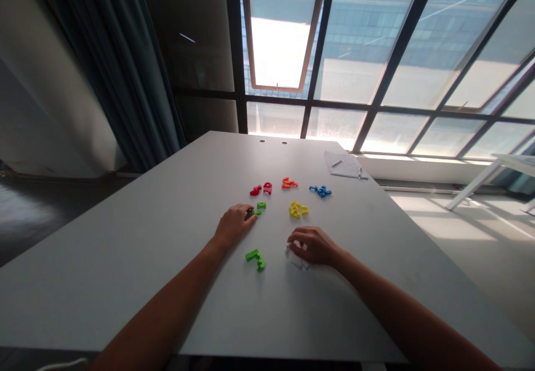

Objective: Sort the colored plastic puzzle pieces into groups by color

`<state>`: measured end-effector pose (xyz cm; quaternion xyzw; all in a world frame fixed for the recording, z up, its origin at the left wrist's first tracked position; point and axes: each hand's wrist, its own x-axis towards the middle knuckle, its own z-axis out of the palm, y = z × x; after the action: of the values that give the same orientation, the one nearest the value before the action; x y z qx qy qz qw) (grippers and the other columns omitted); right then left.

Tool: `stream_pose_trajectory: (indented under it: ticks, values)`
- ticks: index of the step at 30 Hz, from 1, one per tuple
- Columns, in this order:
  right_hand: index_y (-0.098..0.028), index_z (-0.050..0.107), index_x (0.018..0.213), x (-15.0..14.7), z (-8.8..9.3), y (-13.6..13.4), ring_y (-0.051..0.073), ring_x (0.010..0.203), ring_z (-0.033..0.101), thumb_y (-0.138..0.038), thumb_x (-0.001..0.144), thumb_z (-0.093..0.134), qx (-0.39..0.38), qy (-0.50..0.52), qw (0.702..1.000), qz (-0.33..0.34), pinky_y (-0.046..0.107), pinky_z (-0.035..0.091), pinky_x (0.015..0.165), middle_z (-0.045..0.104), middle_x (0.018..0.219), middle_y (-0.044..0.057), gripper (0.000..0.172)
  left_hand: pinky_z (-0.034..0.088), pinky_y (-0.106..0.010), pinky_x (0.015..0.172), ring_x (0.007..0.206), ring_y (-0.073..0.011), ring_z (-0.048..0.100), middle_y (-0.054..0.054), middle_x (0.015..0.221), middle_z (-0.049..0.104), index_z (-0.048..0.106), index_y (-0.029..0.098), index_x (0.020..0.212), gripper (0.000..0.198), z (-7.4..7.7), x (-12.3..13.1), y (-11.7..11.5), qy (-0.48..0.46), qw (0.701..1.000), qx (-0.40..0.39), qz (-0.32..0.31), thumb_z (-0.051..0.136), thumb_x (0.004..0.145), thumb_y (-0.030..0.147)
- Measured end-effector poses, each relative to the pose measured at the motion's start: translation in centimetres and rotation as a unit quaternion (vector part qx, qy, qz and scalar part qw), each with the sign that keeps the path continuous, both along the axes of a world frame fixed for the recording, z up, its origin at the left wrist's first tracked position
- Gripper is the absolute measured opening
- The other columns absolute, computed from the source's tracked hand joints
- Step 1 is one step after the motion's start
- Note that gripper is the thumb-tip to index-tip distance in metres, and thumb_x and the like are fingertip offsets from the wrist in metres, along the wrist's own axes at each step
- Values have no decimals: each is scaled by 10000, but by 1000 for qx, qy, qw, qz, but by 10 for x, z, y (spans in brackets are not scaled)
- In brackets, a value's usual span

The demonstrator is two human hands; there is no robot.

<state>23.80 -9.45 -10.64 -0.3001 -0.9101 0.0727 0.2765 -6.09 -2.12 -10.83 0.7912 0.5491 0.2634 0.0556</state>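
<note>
My left hand [234,224] rests on the white table, its thumb and fingers closed on a small green plastic piece [256,212]. Just beyond it lies another green piece [261,205]. Closer to me is a green cluster [256,259] of small plastic parts. My right hand [314,245] bends over some white plastic pieces [297,261], its fingers curled and partly covering them. One white piece appears at the fingertips. The white parts blend into the tabletop, so their exact shapes are unclear.
Small piles of yellow [297,210], red [262,189], orange [288,182] and blue pieces [321,191] lie farther back on the white table [137,237]. A paper sheet [343,164] with pens is near the far right edge. Windows stand behind.
</note>
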Motion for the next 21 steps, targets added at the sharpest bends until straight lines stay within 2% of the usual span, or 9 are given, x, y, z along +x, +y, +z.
stream_pose_trajectory:
  ticks: [5, 9, 13, 16, 21]
  values:
    - [-194, 679, 980, 1, -3, 5, 105, 591, 613, -291, 980, 589, 9, 67, 994, -85, 214, 482, 616, 702, 789, 19, 132, 510, -364, 932, 1016, -258, 668, -95, 1106, 732, 699, 204, 1141, 278, -4, 0, 2, -8, 1000, 5, 8, 654, 900, 334]
    - [-184, 665, 965, 1, -5, 8, 100, 537, 584, -317, 965, 604, 22, 107, 986, -124, 211, 474, 583, 680, 727, 5, 147, 501, -392, 973, 1063, -274, 647, -109, 1156, 704, 677, 191, 1199, 337, -6, 0, 3, -2, 1000, 12, 12, 679, 890, 326]
    - [-185, 641, 967, 0, -4, 6, 98, 515, 575, -323, 956, 614, 41, 137, 979, -144, 209, 477, 571, 669, 698, -7, 141, 504, -424, 982, 1069, -288, 632, -120, 1151, 686, 659, 182, 1233, 354, 1, 4, -2, -11, 997, 71, 3, 678, 898, 294]
    - [-195, 623, 984, -4, -2, 2, 96, 520, 576, -298, 958, 611, 63, 147, 977, -138, 209, 479, 568, 675, 721, -6, 107, 522, -425, 949, 1024, -263, 641, -97, 1117, 699, 664, 202, 1206, 281, 15, 15, -15, -39, 992, 101, -63, 633, 943, 298]
    - [-210, 600, 1023, -11, 2, -4, 93, 581, 596, -252, 977, 607, 92, 145, 980, -104, 207, 482, 570, 699, 868, 23, 63, 537, -418, 940, 1092, -242, 642, -59, 1149, 718, 659, 246, 1219, 294, 34, 46, -49, -53, 973, 78, -210, 628, 975, 408]
